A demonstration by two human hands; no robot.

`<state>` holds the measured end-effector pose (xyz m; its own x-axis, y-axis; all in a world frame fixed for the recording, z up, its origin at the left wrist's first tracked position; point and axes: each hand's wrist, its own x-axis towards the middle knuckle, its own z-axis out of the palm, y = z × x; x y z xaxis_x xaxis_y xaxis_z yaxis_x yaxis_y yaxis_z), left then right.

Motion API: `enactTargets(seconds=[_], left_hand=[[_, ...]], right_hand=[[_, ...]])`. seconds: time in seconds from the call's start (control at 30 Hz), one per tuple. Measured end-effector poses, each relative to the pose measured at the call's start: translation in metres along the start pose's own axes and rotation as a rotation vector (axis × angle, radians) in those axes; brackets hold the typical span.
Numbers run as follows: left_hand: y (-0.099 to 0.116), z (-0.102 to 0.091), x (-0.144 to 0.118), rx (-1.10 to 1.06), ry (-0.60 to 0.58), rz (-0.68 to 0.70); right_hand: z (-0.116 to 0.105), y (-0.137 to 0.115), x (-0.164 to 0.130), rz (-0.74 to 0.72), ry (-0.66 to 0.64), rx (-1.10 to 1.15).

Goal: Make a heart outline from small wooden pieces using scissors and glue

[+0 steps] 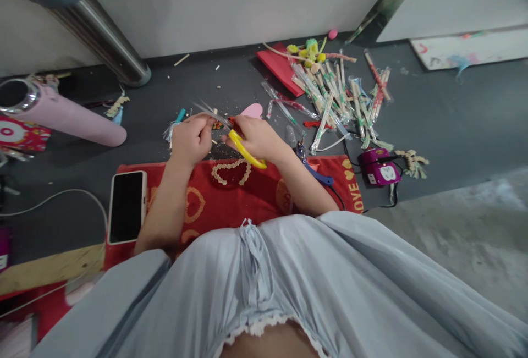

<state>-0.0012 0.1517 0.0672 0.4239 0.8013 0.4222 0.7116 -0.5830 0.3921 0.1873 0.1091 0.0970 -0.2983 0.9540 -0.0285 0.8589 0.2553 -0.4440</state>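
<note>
Clearly, everything turns on how the yellow-handled scissors (247,155) lie across the gap between the two hands. From where I'm standing, the right hand (258,135) has its fingers wrapped round them, with the yellow grip slanting down to the near right, towards the person's lap, and the cutting end aimed away to the far left. So their long axis runs on a diagonal, and it leads straight over to the left hand (190,137), which sits just beside that far end. I can't make out from here whether the blades are parted; they blur into pale slivers.

That left hand is curled, thumb bent in as though pinching, but I can't tell what, if anything, is in it. Between the hands shows a small red patch (221,125), too tiny to name. Whatever is worked at, I'd judge it's the left fingers that must be watched, being so near the tips.

Closer to the body, below both hands, a curved string of cream pieces (226,165) lies on the red towel (264,196), touched by neither hand. Well off to the right is a heap of wrapped sticks (325,94), clear of the scissors' line
</note>
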Motion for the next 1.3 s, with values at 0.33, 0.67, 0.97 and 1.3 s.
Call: enactTargets(seconds=[0.33,0.67,0.97,1.3], left_hand=[[0.001,0.006,0.006,-0.025,-0.166,-0.229],[-0.003,0.003,0.008,0.211,-0.443,-0.310],[-0.007,0.003,0.010,0.029,-0.211,-0.273],[0.006,-0.001,0.006,-0.082,-0.193,-0.164]], right_hand=[[-0.007,0.001,0.000,0.187,-0.028,0.038],[-0.010,0.001,-0.002,0.245,-0.079,-0.082],[-0.003,0.002,-0.002,0.227,-0.106,-0.131],[-0.002,-0.001,-0.002,0.187,-0.076,-0.142]])
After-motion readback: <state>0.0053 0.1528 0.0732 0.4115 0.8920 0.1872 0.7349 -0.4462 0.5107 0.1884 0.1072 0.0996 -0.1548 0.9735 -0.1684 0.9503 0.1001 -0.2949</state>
